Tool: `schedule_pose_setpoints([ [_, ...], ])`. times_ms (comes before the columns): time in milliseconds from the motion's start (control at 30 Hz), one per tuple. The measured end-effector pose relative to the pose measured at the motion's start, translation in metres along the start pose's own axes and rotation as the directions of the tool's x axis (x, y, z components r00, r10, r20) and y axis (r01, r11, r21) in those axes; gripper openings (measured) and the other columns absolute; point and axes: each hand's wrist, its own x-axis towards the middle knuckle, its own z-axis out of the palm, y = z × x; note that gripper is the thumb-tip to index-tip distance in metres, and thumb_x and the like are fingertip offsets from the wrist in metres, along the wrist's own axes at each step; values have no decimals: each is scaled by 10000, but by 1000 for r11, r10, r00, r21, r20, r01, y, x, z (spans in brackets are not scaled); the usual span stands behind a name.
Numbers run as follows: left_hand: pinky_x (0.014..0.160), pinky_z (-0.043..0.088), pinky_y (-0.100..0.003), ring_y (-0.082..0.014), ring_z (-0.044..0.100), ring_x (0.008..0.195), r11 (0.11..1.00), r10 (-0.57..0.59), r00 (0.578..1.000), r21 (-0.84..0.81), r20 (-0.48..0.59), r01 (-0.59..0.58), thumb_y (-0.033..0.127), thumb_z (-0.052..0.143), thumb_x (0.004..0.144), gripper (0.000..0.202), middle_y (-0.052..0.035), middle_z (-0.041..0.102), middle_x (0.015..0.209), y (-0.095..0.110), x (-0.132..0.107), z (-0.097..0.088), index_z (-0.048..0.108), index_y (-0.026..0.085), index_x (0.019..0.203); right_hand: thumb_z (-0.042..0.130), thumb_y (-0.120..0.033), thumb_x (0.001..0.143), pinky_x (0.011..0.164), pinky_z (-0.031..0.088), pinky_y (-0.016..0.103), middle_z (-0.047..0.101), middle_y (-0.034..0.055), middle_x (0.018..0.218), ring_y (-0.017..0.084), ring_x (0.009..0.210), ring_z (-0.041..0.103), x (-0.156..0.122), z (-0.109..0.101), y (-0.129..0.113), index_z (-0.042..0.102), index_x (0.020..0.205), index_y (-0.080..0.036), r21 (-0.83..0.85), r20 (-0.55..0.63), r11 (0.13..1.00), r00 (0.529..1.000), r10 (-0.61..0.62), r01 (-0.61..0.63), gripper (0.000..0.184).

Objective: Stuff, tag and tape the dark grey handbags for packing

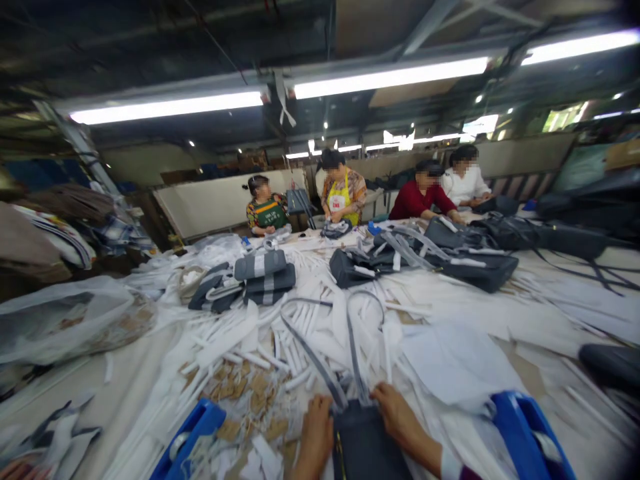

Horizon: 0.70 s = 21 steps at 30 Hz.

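Note:
A dark handbag (369, 443) lies in front of me at the bottom of the view, its lower part cut off by the frame edge. My left hand (317, 430) is closed on its left upper edge, next to a gold-coloured zip. On the opposite upper corner, my right hand (400, 417) grips the bag near the base of the straps. Two long straps (354, 353) stretch away from the bag over the table, partly covered in a greyish wrap. Loose white paper rolls and strips surround the straps.
Blue tape dispensers (196, 430) stand left and right. Brown tags (257, 393) lie beside the left one. Wrapped dark bags (263, 267) and more bags (450, 260) are piled farther back. Several co-workers sit or stand across the table. Another person's hand (23, 470) shows bottom left.

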Motion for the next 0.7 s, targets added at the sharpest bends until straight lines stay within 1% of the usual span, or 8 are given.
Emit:
schedule_pose_setpoints([
  [100, 987, 424, -375, -218, 545, 1088, 983, 6, 997, -181, -81, -20, 126, 385, 771, 364, -125, 608, 1090, -21, -22, -23, 604, 134, 1061, 407, -133, 792, 951, 431, 372, 624, 95, 1028, 216, 1005, 569, -14, -45, -7, 649, 1001, -183, 198, -8, 970, 989, 148, -144, 323],
  [167, 941, 459, -401, -221, 574, 1015, 957, -49, 995, -289, -92, 20, 180, 400, 783, 311, -110, 623, 1040, -35, -36, -30, 602, 149, 1017, 428, -205, 807, 917, 452, 367, 629, 86, 1027, 211, 973, 580, -27, -60, 2, 640, 1004, -183, 309, 13, 914, 962, 272, -263, 290],
  [233, 887, 490, -413, -228, 591, 969, 922, -121, 990, -378, -77, 84, 253, 424, 800, 291, -106, 626, 1028, -40, -52, -30, 593, 155, 1014, 454, -279, 810, 881, 470, 366, 639, 93, 1029, 218, 953, 591, -45, -64, 10, 634, 1000, -175, 393, 48, 843, 924, 380, -367, 282],
  [333, 888, 495, -421, -239, 583, 999, 901, -174, 983, -414, -62, 133, 351, 456, 818, 373, -120, 593, 1101, -30, -76, -21, 566, 144, 1108, 486, -371, 807, 856, 485, 378, 631, 117, 1071, 229, 929, 604, -75, -56, 7, 599, 1081, -159, 463, 86, 761, 878, 471, -454, 365],
  [400, 970, 451, -436, -251, 544, 1088, 926, -142, 987, -360, -68, 109, 368, 481, 819, 443, -128, 552, 1175, -14, -87, -9, 534, 145, 1198, 495, -397, 810, 856, 491, 383, 605, 120, 1125, 233, 949, 600, -90, -47, -5, 546, 1185, -166, 471, 83, 753, 873, 480, -459, 444],
  [533, 1070, 346, -475, -303, 412, 1260, 992, -70, 995, -105, -64, 63, 238, 489, 800, 493, -162, 449, 1326, 9, -96, 16, 509, 147, 1284, 496, -333, 822, 1006, 417, 379, 526, 101, 1227, 229, 1146, 519, -101, -39, -36, 451, 1310, -199, 378, 57, 839, 915, 400, -391, 507],
  [600, 1063, 354, -478, -323, 381, 1289, 998, -63, 997, 4, -48, 64, 189, 463, 798, 501, -184, 408, 1371, 8, -96, 24, 511, 129, 1293, 468, -282, 836, 1049, 378, 360, 491, 102, 1243, 213, 1182, 494, -101, -40, -47, 419, 1337, -194, 326, 66, 864, 921, 385, -384, 511],
  [700, 1074, 356, -459, -310, 390, 1297, 996, -28, 999, 82, -43, 31, 211, 429, 837, 472, -189, 423, 1370, -2, -92, 30, 523, 116, 1289, 450, -235, 840, 1052, 372, 334, 458, 112, 1258, 201, 1181, 493, -101, -42, -52, 396, 1354, -182, 298, 74, 869, 918, 391, -394, 520],
])
